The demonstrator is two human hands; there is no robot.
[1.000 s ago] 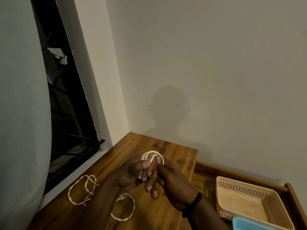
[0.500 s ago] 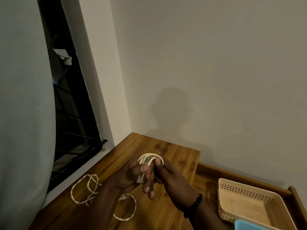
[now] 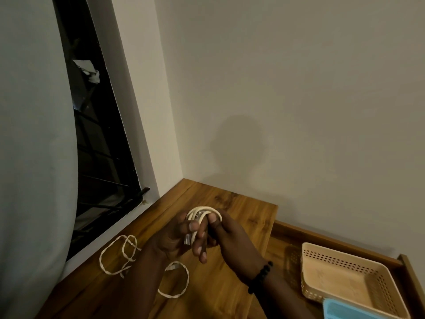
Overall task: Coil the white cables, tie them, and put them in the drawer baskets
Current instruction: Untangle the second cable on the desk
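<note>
A coiled white cable (image 3: 202,211) is gripped by both hands, left (image 3: 174,240) and right (image 3: 232,240), above the bench (image 3: 241,208); a beige basket (image 3: 345,261) is seen right of it.

A coiled white cable (image 3: 202,211) is held above the wooden top, near an empty beige basket (image 3: 345,279) in the drawer.

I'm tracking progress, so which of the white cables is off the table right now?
The coiled cable held up between the left hand and right hand. The other two loops lie flat on the wooden tabletop.
</note>
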